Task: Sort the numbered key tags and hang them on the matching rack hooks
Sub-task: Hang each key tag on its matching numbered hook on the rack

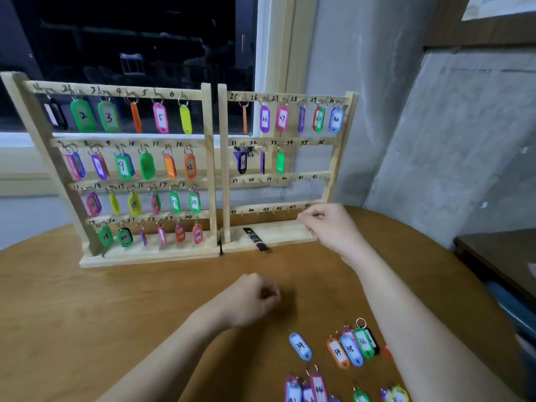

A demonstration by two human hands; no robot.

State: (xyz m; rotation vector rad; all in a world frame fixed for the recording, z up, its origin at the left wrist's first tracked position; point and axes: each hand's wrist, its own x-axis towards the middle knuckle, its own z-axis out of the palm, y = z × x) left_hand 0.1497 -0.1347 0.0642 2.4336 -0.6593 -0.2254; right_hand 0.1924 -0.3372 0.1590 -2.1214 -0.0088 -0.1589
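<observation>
Hook numbers 25–30 inked along the right rack's top rail (290, 97); green tag (83, 116) "2"; pink tag (160, 118) "5".

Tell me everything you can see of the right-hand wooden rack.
The pale wooden rack on the right stands upright on the brown table, its post beside the left rack's. Four rails carry handwritten numbers 25 to 48. Tags hang on the top rail and three on the second; the lower two rails are bare. A black strip lies on its base. The right hand is at its bottom rail.
</observation>
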